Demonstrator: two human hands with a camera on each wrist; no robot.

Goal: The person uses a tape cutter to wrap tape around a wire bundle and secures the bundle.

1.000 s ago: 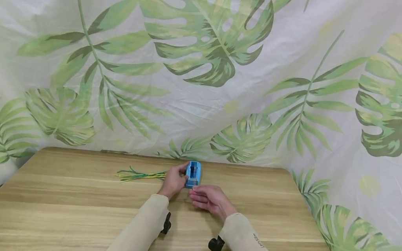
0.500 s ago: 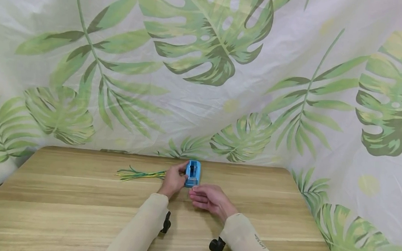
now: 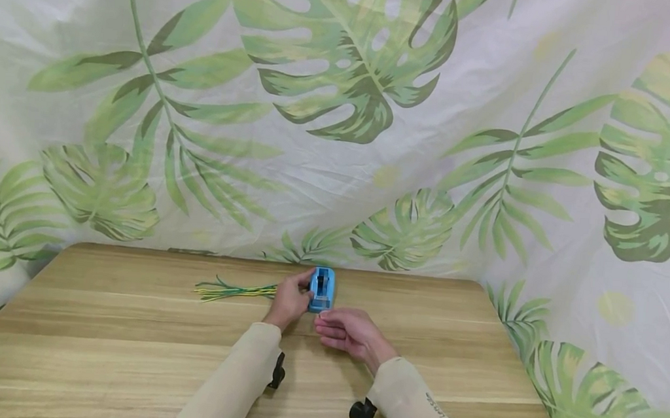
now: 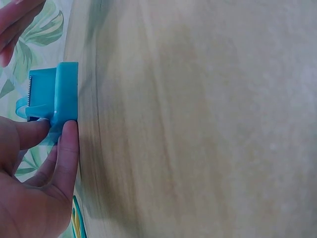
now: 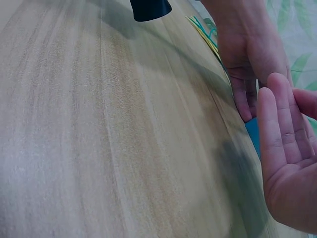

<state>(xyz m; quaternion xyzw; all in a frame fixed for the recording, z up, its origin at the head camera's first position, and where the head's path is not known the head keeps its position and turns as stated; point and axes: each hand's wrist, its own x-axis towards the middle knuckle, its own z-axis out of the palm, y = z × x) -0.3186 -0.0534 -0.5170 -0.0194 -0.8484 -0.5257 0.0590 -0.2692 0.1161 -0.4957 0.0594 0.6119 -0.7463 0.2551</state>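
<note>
A blue tape dispenser (image 3: 330, 289) stands near the table's far edge, its serrated cutting edge showing in the left wrist view. My left hand (image 3: 289, 302) grips its left side, thumb near the cutter and fingers along the lower side. Just in front of the dispenser, my right hand (image 3: 351, 332) has thumb and index finger pinched together, the other fingers extended. A faint clear strip of tape (image 4: 15, 85) runs from the cutter toward the right hand. In the right wrist view, the right fingers (image 5: 275, 134) hide most of the dispenser.
A loose bundle of thin green and yellow strands (image 3: 234, 291) lies on the wooden table (image 3: 123, 350), left of the left hand. Leaf-patterned cloth (image 3: 338, 170) hangs behind the table. Black cameras (image 3: 361, 412) sit at both wrists.
Almost nothing differs. Both hands keep their places at the dispenser, and the right wrist has shifted very slightly.
</note>
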